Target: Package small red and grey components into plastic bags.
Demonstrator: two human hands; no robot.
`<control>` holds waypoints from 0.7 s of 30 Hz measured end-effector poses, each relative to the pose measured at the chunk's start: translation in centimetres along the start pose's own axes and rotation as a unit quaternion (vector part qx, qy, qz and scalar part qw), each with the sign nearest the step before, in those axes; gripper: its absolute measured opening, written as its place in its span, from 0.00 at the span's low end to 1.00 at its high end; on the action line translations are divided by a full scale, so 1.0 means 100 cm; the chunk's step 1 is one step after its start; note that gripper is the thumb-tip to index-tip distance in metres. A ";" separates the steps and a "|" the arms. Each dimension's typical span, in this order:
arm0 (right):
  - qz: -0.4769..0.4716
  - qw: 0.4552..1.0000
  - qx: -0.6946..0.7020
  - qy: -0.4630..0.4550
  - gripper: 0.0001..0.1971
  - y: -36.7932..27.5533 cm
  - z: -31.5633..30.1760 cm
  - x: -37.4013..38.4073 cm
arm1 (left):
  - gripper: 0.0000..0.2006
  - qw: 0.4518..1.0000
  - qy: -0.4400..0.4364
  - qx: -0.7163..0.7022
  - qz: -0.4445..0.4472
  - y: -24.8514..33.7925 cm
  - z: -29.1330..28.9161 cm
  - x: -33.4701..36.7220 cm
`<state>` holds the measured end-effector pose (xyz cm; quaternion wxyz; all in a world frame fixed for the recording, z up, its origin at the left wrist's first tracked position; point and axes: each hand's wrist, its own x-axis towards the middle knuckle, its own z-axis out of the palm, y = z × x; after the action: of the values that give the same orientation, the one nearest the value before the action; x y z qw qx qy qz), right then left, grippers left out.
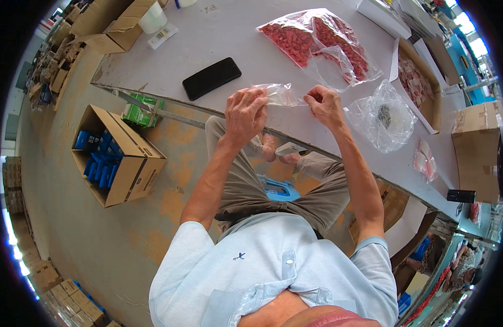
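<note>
Between my hands, at the table's near edge, lies a small clear plastic bag. My left hand is closed over its left end, fingers curled and bunched. At its right end my right hand is pinched, with a thin edge of the bag reaching the fingertips. Whether anything small is inside the bag I cannot make out. A black phone lies left of the bag. Beyond my right hand is a large clear bag of small red pieces. To its right sits a clear bag with small dark metallic pieces.
An open carton of small filled bags stands at the right, near a cardboard box and small red-and-clear bags. On the floor at left is a carton of blue boxes. A white cup stands far left.
</note>
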<state>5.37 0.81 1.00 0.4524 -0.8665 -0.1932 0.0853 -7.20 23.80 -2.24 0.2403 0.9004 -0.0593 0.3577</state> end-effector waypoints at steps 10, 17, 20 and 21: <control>0.000 0.994 0.068 0.086 0.08 -0.005 -0.038 -0.039 | 0.14 0.941 -0.024 -0.268 -0.207 0.054 0.008 0.004; -0.172 0.968 -0.159 0.087 0.09 -0.003 -0.014 -0.028 | 0.17 0.999 -0.032 -0.036 0.020 0.056 0.023 0.009; -0.212 0.958 -0.175 0.084 0.07 0.009 -0.009 -0.016 | 0.17 0.996 -0.073 -0.039 0.014 0.044 0.029 0.004; -0.212 0.958 -0.175 0.083 0.07 0.010 -0.010 -0.016 | 0.17 0.996 -0.085 -0.033 0.013 0.041 0.029 0.003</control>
<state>4.52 -1.14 0.70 0.3155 -0.8752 -0.3462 -0.1206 -6.32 18.89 -2.26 0.2590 0.9184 -0.1030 0.2809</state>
